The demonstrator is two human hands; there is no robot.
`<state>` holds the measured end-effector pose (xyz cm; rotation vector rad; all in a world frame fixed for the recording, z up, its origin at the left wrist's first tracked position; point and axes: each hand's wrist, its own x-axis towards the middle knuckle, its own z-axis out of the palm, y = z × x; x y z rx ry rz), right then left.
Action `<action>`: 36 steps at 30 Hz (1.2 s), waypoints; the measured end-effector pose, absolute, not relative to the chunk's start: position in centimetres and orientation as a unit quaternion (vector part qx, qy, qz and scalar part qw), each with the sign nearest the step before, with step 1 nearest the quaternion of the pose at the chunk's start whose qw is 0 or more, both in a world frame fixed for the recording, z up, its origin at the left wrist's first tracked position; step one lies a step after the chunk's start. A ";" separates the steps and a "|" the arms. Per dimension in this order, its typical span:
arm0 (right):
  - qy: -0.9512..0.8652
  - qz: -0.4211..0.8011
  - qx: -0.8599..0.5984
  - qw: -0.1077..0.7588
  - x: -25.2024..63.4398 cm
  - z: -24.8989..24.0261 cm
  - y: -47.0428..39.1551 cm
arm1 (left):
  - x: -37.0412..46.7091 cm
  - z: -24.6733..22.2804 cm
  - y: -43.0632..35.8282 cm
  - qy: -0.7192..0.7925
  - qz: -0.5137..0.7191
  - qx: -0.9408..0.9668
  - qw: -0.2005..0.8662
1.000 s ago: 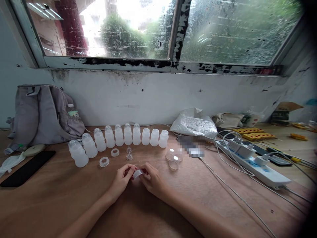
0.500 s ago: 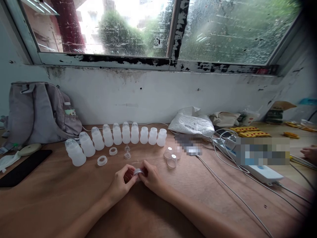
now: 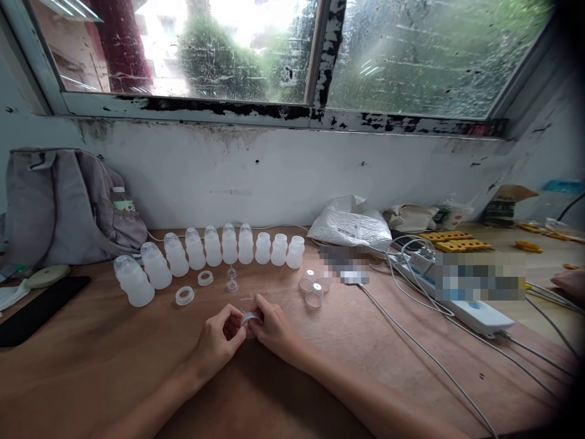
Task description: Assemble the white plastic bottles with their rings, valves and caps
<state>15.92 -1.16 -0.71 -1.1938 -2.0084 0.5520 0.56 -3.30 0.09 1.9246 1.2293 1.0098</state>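
Between my left hand (image 3: 223, 334) and my right hand (image 3: 270, 323) is a white bottle collar ring (image 3: 249, 317). Fingertips and thumbs of both hands pinch it from either side, just above the table; whether a teat sits inside it I cannot tell. Beyond my hands lie two loose collar rings, a nearer one (image 3: 184, 296) and a farther one (image 3: 205, 278). Clear teats (image 3: 232, 284) stand close to them. To the right are three clear dome caps (image 3: 313, 296). Behind stands a curved row of frosted baby bottles (image 3: 229, 245), several capped; three at the right end (image 3: 280, 250) have open necks.
A grey backpack (image 3: 59, 207) and a black flat object (image 3: 43, 311) lie at the left. Silvery plastic packaging (image 3: 351, 224) rests against the wall. At the right are a white power strip (image 3: 479, 318), cables, yellow blocks (image 3: 461, 242) and another person's hand (image 3: 569, 281).
The view has shifted slightly, moving everything a little left in the picture. Both hands keep hold of the collar ring, with little finger movement. The other person's hand at the right has moved slightly.
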 end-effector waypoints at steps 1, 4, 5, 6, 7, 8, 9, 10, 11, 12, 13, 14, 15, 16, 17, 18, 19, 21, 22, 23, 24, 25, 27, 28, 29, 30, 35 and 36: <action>-0.780 0.215 -0.465 0.360 15.9 -0.6 -1.2 | 0.6 0.1 -3.4 0.467 0.382 0.734 0.311; -0.778 0.208 -0.468 0.363 15.8 -0.6 -1.2 | 0.6 0.3 -3.5 0.462 0.374 0.744 0.304; -0.778 0.207 -0.467 0.365 15.8 -0.6 -1.2 | 0.6 0.4 -3.6 0.459 0.371 0.747 0.305; -0.777 0.206 -0.467 0.368 15.8 -0.7 -1.1 | 0.6 0.5 -3.6 0.457 0.370 0.749 0.306; -0.776 0.207 -0.467 0.371 15.9 -0.8 -1.1 | 0.6 0.7 -3.7 0.454 0.370 0.750 0.308; -0.774 0.208 -0.465 0.376 16.0 -0.8 -1.0 | 0.6 0.8 -3.7 0.452 0.369 0.749 0.314; -0.772 0.211 -0.462 0.382 16.1 -0.9 -0.9 | 0.6 0.9 -3.7 0.450 0.369 0.747 0.322; -0.769 0.216 -0.458 0.390 16.2 -1.0 -0.8 | 0.7 1.0 -3.7 0.448 0.370 0.743 0.334; -0.764 0.221 -0.454 0.402 16.3 -1.0 -0.7 | 0.7 1.1 -3.7 0.447 0.373 0.735 0.347; -0.757 0.228 -0.450 0.415 16.4 -1.0 -0.6 | 0.7 1.1 -3.6 0.448 0.380 0.724 0.362; -0.749 0.237 -0.447 0.429 16.5 -1.1 -0.5 | 0.7 1.0 -3.5 0.449 0.389 0.709 0.379; -0.738 0.247 -0.445 0.442 16.6 -1.1 -0.4 | 0.7 0.9 -3.3 0.451 0.400 0.692 0.397; -0.728 0.259 -0.444 0.454 16.7 -1.1 -0.4 | 0.7 0.7 -3.1 0.453 0.412 0.674 0.414; -0.717 0.273 -0.442 0.464 16.7 -1.1 -0.3 | 0.6 0.4 -2.9 0.454 0.423 0.658 0.426; -0.709 0.287 -0.440 0.471 16.7 -1.1 -0.3 | 0.6 0.1 -2.7 0.455 0.433 0.646 0.433; -0.702 0.300 -0.436 0.476 16.7 -1.2 -0.4 | 0.5 -0.2 -2.5 0.458 0.442 0.637 0.435; -0.697 0.312 -0.433 0.480 16.7 -1.2 -0.4 | 0.5 -0.4 -2.3 0.460 0.450 0.632 0.433; -0.695 0.328 -0.422 0.481 16.6 -1.2 -0.5 | 0.5 -0.6 -2.1 0.457 0.452 0.633 0.430; -0.696 0.331 -0.418 0.480 16.5 -1.2 -0.6 | 0.5 -0.5 -2.1 0.450 0.444 0.641 0.436; -0.699 0.332 -0.415 0.479 16.5 -1.2 -0.6 | 0.5 -0.4 -2.1 0.438 0.430 0.653 0.444; -0.702 0.331 -0.414 0.476 16.5 -1.3 -0.7 | 0.5 -0.3 -2.2 0.425 0.414 0.666 0.452; -0.705 0.328 -0.415 0.472 16.4 -1.3 -0.7 | 0.5 -0.1 -2.3 0.414 0.399 0.677 0.459; -0.709 0.318 -0.426 0.464 16.4 -1.2 -0.8 | 0.5 0.2 -2.4 0.401 0.386 0.688 0.466; -0.713 0.311 -0.431 0.458 16.4 -1.2 -0.8 | 0.5 0.3 -2.4 0.399 0.385 0.688 0.468; -0.717 0.304 -0.434 0.453 16.4 -1.1 -0.8 | 0.5 0.3 -2.4 0.399 0.387 0.685 0.471; -0.722 0.298 -0.436 0.447 16.4 -1.1 -0.9 | 0.4 0.3 -2.4 0.400 0.388 0.681 0.476; -0.741 0.281 -0.428 0.435 16.3 -0.6 -1.2 | 0.3 0.3 -2.1 0.413 0.390 0.661 0.491; -0.742 0.277 -0.425 0.437 16.3 -0.5 -1.2 | 0.3 0.4 -2.1 0.417 0.391 0.660 0.488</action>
